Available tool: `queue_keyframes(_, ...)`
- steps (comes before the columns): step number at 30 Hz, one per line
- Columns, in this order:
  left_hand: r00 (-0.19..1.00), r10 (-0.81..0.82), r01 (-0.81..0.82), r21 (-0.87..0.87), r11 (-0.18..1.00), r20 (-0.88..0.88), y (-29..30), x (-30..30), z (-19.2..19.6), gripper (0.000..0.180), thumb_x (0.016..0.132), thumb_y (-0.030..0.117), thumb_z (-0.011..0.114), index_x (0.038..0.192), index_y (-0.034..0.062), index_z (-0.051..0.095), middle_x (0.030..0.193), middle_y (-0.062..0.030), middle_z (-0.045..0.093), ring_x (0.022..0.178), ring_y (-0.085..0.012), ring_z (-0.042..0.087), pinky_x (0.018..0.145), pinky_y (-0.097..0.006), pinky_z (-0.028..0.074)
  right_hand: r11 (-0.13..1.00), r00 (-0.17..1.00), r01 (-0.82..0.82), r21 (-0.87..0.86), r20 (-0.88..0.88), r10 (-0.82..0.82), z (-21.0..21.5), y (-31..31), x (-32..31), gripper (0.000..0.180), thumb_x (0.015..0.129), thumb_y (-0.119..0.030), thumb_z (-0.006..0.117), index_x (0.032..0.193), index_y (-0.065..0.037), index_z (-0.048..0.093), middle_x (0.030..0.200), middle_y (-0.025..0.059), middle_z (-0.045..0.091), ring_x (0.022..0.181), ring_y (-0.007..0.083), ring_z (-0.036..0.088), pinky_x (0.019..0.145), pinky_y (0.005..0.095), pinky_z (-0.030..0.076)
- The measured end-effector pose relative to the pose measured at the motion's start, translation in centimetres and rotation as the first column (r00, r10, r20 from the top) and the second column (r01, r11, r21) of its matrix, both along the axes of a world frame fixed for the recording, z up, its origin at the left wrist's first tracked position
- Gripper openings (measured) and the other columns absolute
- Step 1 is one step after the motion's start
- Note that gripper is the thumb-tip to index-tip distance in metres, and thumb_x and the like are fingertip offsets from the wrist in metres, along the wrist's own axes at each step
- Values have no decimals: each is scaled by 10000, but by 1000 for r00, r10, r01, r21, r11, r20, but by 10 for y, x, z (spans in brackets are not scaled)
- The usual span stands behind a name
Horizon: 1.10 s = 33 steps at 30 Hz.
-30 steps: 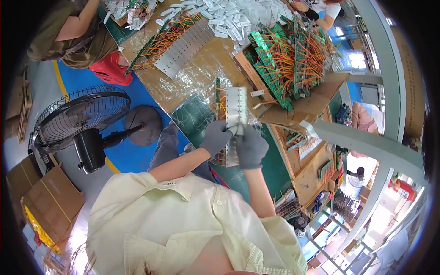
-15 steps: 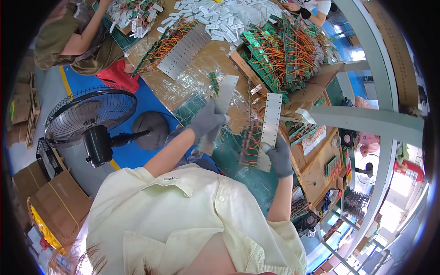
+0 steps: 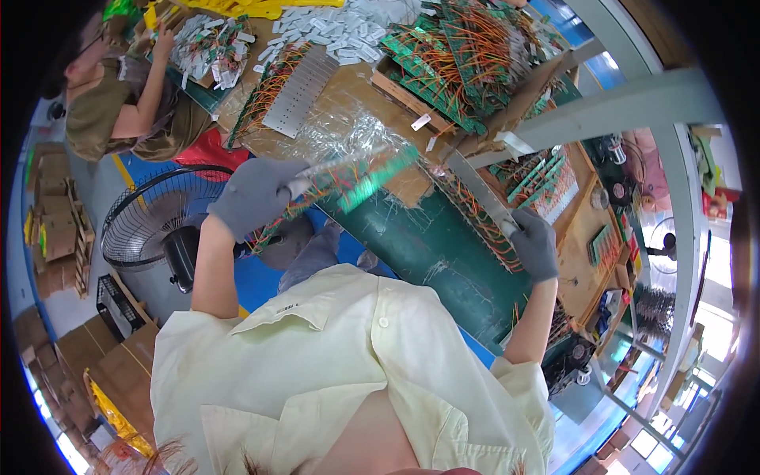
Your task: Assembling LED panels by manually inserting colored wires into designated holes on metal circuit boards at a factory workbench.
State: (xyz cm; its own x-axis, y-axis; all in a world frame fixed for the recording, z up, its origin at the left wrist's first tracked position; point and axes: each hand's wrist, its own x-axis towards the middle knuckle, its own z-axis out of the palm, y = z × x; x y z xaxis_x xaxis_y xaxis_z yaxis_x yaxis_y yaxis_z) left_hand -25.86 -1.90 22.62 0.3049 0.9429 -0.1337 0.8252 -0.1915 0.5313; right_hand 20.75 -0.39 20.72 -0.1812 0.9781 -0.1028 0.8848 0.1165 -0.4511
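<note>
Both hands wear grey gloves. My left hand (image 3: pixel 257 194) is closed round one end of a long circuit board strip (image 3: pixel 378 180). Motion smears this strip, but its green boards and orange wires show, and it points right above the table edge. Off to the right, my right hand (image 3: pixel 534 247) grips the near end of a grey metal strip (image 3: pixel 484 194). Orange wires hang along that strip's left side, and it slants away toward the cardboard box. The fingertips of the right hand are partly hidden.
A green-topped table (image 3: pixel 443 253) lies before me, partly covered by cardboard and clear film. Beyond are a perforated plate (image 3: pixel 301 91), a pile of white pieces (image 3: pixel 336 32) and a box of wired boards (image 3: pixel 443 75). A black fan (image 3: pixel 162 218) stands left; another person sits far left.
My hands have moved apart, the left one up and left, the right one rightward. The left strip has swung from upright to nearly level, its wired side now showing. The right strip has tilted.
</note>
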Motion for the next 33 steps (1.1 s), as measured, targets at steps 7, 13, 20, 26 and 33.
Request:
queue_keyframes(7,865,-488,500,102,860,-122,-19,73,-54,181,856,235,662,993,135,725,948,-78,712,919,-255,688,754,-404,548,988,987,-154,10,-41,154,-21,19,-31,235,826,-227,718,1027,-107,730,935,103,662,829,322,657,735,402,507)
queue_keyframes(13,842,-458,539,500,678,-286,20,154,-88,170,809,228,654,899,112,739,1335,-158,563,1374,-369,404,1154,-494,305,905,903,-404,135,-96,418,-72,11,-85,221,821,-227,702,1024,-142,723,929,83,660,880,331,653,744,424,517)
queue_keyframes(20,839,-512,518,-17,855,-183,49,147,-150,273,834,163,619,1102,164,674,982,-88,684,874,-322,679,777,-450,536,988,901,16,151,-431,51,-82,5,-46,362,795,-197,790,1124,-90,685,1179,102,669,1050,254,673,917,365,524)
queue_keyframes(26,828,-560,561,29,827,-40,72,142,-160,207,844,132,591,1040,160,653,952,-83,680,857,-327,675,758,-457,527,952,944,75,298,-329,29,-140,-32,-38,378,685,-208,868,1004,-97,698,1319,122,586,1257,311,531,1011,423,489)
queue_keyframes(33,731,-682,671,-164,723,-23,77,151,-132,348,889,191,615,1235,213,596,1103,-107,664,980,-354,659,835,-452,523,961,559,153,-230,-782,-276,-171,-23,-38,257,786,-88,829,996,-47,687,1000,52,699,856,115,646,739,280,537)
